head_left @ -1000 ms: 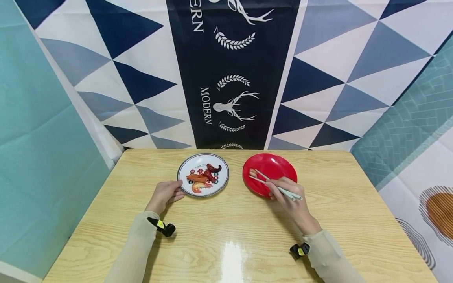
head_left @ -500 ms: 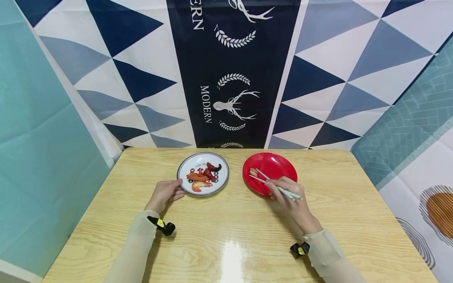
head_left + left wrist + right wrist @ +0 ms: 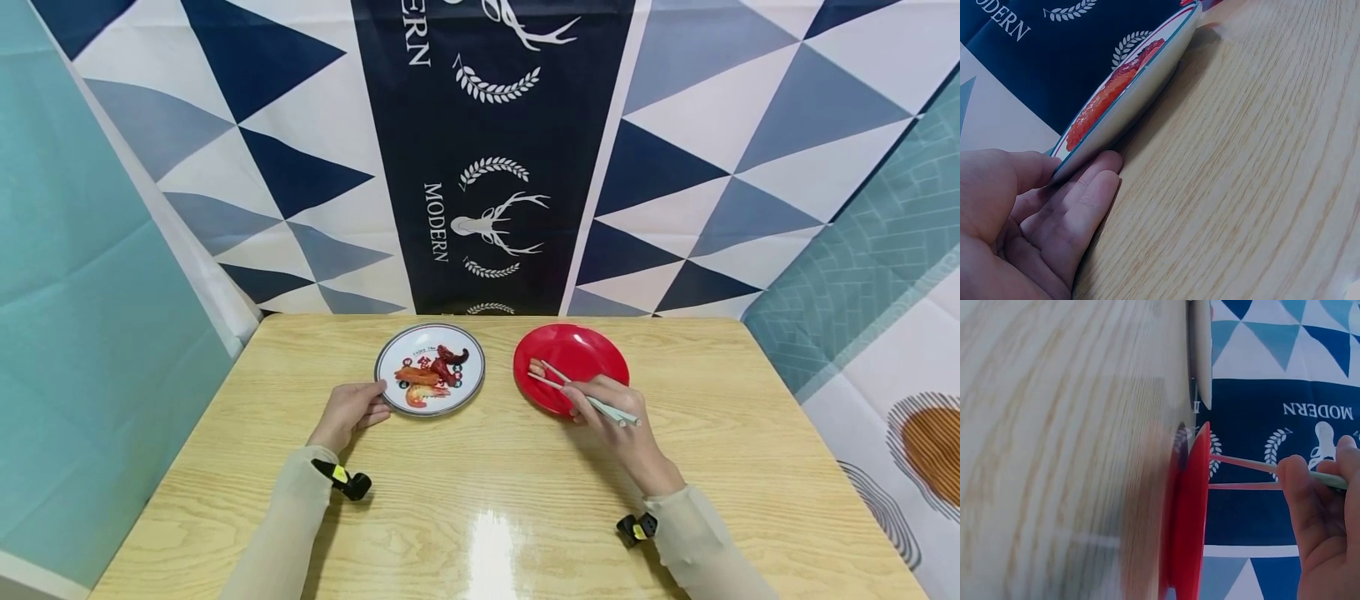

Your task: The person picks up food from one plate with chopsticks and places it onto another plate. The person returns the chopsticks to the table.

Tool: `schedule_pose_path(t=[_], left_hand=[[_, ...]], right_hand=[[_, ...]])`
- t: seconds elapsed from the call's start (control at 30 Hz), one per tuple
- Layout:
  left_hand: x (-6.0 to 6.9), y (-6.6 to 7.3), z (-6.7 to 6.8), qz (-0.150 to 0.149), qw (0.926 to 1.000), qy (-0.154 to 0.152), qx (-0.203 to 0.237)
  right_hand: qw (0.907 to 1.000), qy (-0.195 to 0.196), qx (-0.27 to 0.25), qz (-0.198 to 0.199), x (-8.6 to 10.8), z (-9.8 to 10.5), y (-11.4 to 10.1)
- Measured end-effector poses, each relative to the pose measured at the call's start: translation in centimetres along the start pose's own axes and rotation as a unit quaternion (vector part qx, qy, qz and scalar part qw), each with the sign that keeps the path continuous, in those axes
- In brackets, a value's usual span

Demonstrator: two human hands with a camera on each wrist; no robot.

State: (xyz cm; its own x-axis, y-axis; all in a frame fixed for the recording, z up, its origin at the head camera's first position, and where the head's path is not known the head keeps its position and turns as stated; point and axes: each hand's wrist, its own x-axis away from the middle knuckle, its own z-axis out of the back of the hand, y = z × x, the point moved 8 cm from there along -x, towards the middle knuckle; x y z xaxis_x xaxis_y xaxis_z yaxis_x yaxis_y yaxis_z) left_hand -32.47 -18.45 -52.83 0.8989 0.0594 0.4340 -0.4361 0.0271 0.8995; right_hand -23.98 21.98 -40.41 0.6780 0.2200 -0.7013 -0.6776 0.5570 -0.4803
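Note:
My left hand pinches the near-left rim of a white plate, thumb at the edge and fingers underneath. On that plate lie a shrimp, an orange-brown food piece and dark reddish pieces. In the left wrist view, the plate appears edge-on beside the fingers. My right hand holds a pair of pale green chopsticks over a red plate. Between or beside their tips is a small light-brown food piece; in the right wrist view the red plate's rim hides it.
Both plates rest on a wooden table, near its back edge, with a gap between them. A patterned cloth hangs right behind the table. Small black cameras are strapped to both wrists.

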Motion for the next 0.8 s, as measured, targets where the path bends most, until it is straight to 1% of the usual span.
schedule_pose_path(t=[0.23, 0.33, 0.47, 0.8], left_hand=[[-0.1, -0.1, 0.1, -0.001, 1.0, 0.002, -0.001], [-0.1, -0.1, 0.1, -0.002, 1.0, 0.0, -0.001], [0.0, -0.1, 0.1, -0.002, 1.0, -0.002, -0.002], [0.0, 0.1, 0.0, 0.001, 1.0, -0.002, -0.002]], right_hand=[[0.9996, -0.008, 0.025, 0.003, -0.1, -0.1, -0.2], [0.9998, -0.013, 0.011, -0.01, -0.1, -0.2, 0.1], [0.9995, -0.005, -0.019, -0.024, 0.1, -0.2, 0.6], [0.9984, 0.022, -0.043, -0.028, 0.2, 0.1, 0.8]])
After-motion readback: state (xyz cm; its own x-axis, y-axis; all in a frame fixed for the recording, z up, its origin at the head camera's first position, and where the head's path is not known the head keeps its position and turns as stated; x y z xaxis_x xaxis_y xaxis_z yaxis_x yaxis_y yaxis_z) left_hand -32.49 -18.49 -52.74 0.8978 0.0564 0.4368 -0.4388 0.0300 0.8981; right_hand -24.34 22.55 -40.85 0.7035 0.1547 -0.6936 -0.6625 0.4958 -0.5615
